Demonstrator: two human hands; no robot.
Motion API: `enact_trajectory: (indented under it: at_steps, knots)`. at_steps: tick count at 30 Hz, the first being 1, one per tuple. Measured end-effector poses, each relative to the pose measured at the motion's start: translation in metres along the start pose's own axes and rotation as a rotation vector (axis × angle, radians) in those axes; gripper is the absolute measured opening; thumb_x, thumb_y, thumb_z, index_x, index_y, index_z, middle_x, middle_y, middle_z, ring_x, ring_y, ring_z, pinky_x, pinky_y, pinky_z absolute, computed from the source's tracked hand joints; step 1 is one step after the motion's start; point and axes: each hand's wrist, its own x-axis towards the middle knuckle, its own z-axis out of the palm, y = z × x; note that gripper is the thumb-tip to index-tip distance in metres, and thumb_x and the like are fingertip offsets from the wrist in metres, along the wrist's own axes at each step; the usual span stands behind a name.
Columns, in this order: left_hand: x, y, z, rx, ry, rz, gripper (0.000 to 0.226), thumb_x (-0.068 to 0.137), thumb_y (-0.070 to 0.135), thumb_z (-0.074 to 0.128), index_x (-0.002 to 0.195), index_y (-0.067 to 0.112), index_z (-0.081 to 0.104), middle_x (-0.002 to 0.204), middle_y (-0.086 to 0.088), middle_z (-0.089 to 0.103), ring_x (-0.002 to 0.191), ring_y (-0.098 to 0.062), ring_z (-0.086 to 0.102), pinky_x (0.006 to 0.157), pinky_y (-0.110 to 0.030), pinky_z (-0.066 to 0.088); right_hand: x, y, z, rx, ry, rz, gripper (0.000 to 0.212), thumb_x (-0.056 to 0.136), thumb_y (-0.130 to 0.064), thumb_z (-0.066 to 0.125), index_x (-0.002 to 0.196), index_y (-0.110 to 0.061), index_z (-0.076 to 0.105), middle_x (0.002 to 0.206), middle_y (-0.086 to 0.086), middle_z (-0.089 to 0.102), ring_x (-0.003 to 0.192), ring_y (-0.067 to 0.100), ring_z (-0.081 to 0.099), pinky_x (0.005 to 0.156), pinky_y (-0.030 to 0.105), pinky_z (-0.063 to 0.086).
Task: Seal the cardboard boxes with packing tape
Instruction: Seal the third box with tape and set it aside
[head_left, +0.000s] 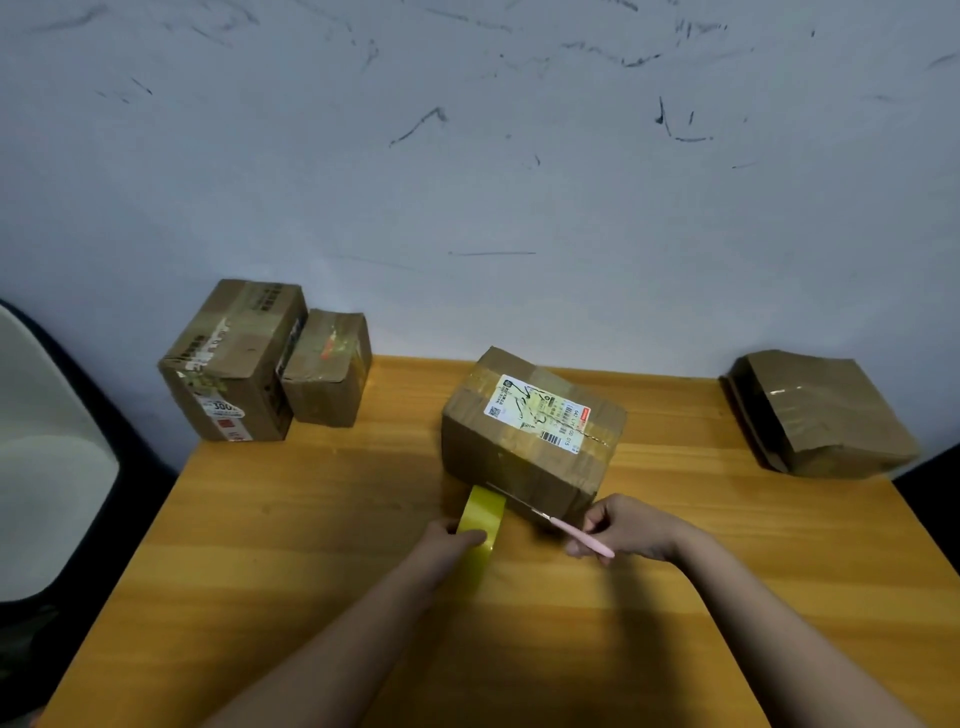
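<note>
Four cardboard boxes sit on or beside the desk (322, 597), a wooden top with an orange-yellow grain finish, set against a scuffed pale wall (467, 156).

Far left: a pale rounded chair seat (47, 457), smooth, beyond the desk's left edge.

Far left corner: tall box (228, 364), upright, brown corrugated, old tape and printed labels on its faces. Small box (327, 371) stands just beside it on its right, touching or nearly so; crumpled top, glossy tape with an orange mark.

Left hand (447, 543): forearm reaches in from the near edge, fingers curled round the tape roll (483, 519). Roll is yellow, glossy, standing on edge on the desk, just in front of the labelled box's near face. A strip of tape seems to run from roll to box; cannot tell where it ends.

Centre, toward the far edge: labelled box (524, 452), rectangular, turned at an angle to the desk edges. White shipping label (535, 410) with barcode on top, clear tape bands across it.

Right hand (623, 527): fingers closed round the pink handle of the scissors (550, 519). Thin metal blades point left toward the roll, along the box's lower near edge.

Far right corner: flattened box (815, 415), creased, glossy brown tape, partly overhanging the desk's right edge.
</note>
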Motion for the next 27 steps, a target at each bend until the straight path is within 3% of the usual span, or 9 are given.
enact_trajectory:
  at_steps: [2, 4, 6, 9, 12, 16, 20, 24, 27]
  knots:
    - [-0.003, -0.004, -0.011, 0.019, -0.003, 0.025, 0.04, 0.09, 0.012, 0.064, 0.126, -0.001, 0.055, 0.113, -0.018, 0.064, 0.093, -0.028, 0.062, 0.066, -0.028, 0.05, -0.001, 0.001, 0.005, -0.006, -0.043, 0.021, 0.026, 0.078, -0.039, 0.078, 0.064, -0.022, 0.064, 0.059, -0.003, 0.063, 0.056, 0.003, 0.053, 0.064, 0.021, 0.039]
    - [-0.005, -0.01, -0.025, 0.062, 0.031, 0.054, 0.039, 0.089, 0.008, 0.064, 0.126, -0.002, 0.056, 0.117, -0.019, 0.063, 0.093, -0.025, 0.06, 0.062, -0.024, 0.047, 0.0, 0.002, 0.014, 0.026, -0.086, 0.035, 0.033, 0.071, -0.049, 0.079, 0.07, -0.021, 0.062, 0.061, -0.001, 0.061, 0.056, 0.008, 0.047, 0.057, 0.022, 0.035]
    - [-0.008, -0.016, -0.042, 0.112, 0.06, 0.07, 0.044, 0.087, 0.005, 0.066, 0.128, -0.002, 0.053, 0.124, -0.017, 0.059, 0.102, -0.024, 0.057, 0.074, -0.026, 0.047, 0.004, 0.002, 0.03, 0.064, -0.071, 0.038, 0.046, 0.065, -0.055, 0.078, 0.079, -0.016, 0.059, 0.064, 0.0, 0.058, 0.054, 0.01, 0.044, 0.052, 0.021, 0.032]
    - [-0.008, -0.027, -0.066, 0.141, 0.094, 0.082, 0.047, 0.083, 0.002, 0.07, 0.126, -0.001, 0.052, 0.128, -0.017, 0.057, 0.109, -0.025, 0.055, 0.089, -0.03, 0.044, 0.011, 0.006, 0.057, 0.109, 0.002, 0.017, 0.032, 0.079, -0.041, 0.076, 0.083, -0.014, 0.061, 0.066, -0.003, 0.058, 0.054, 0.006, 0.046, 0.052, 0.018, 0.035]
    - [-0.009, -0.031, -0.086, 0.141, 0.11, 0.092, 0.048, 0.082, 0.001, 0.071, 0.126, -0.001, 0.052, 0.125, -0.017, 0.057, 0.103, -0.021, 0.053, 0.086, -0.029, 0.043, 0.013, 0.008, 0.082, 0.112, -0.017, 0.071, 0.03, 0.08, -0.042, 0.075, 0.084, -0.014, 0.063, 0.066, -0.006, 0.061, 0.057, 0.008, 0.05, 0.055, 0.021, 0.038]
    - [-0.007, -0.035, -0.105, 0.222, 0.092, 0.136, 0.048, 0.082, 0.006, 0.072, 0.126, 0.003, 0.052, 0.121, -0.009, 0.056, 0.112, -0.023, 0.053, 0.093, -0.03, 0.042, 0.022, -0.001, 0.119, -0.097, 0.121, 0.144, 0.026, 0.082, -0.048, 0.07, 0.086, -0.023, 0.065, 0.087, -0.007, 0.068, 0.082, 0.012, 0.063, 0.072, 0.029, 0.049]
    - [-0.006, -0.05, -0.116, 0.57, 0.184, 0.222, 0.046, 0.084, 0.023, 0.073, 0.125, 0.016, 0.055, 0.129, -0.002, 0.057, 0.116, -0.02, 0.054, 0.094, -0.032, 0.044, 0.042, -0.022, 0.16, -0.219, 0.316, 0.175, 0.035, 0.088, -0.043, 0.064, 0.115, -0.021, 0.058, 0.105, 0.0, 0.067, 0.093, 0.016, 0.063, 0.071, 0.023, 0.048]
    - [-0.017, -0.065, -0.133, 1.02, 0.33, 0.32, 0.044, 0.088, 0.041, 0.064, 0.128, 0.032, 0.05, 0.132, 0.01, 0.051, 0.121, -0.014, 0.05, 0.098, -0.035, 0.038, 0.064, -0.039, 0.199, -0.159, 0.398, 0.256, 0.049, 0.087, -0.039, 0.066, 0.129, -0.018, 0.052, 0.127, 0.004, 0.058, 0.117, 0.022, 0.053, 0.094, 0.029, 0.045]
    - [-0.019, -0.078, -0.143, 1.202, 0.354, 0.405, 0.041, 0.089, 0.042, 0.061, 0.127, 0.033, 0.048, 0.13, 0.011, 0.052, 0.124, -0.014, 0.047, 0.103, -0.038, 0.034, 0.071, -0.048, 0.219, -0.181, 0.503, 0.309, 0.053, 0.09, -0.041, 0.063, 0.135, -0.02, 0.046, 0.133, 0.002, 0.052, 0.122, 0.02, 0.049, 0.098, 0.028, 0.041]
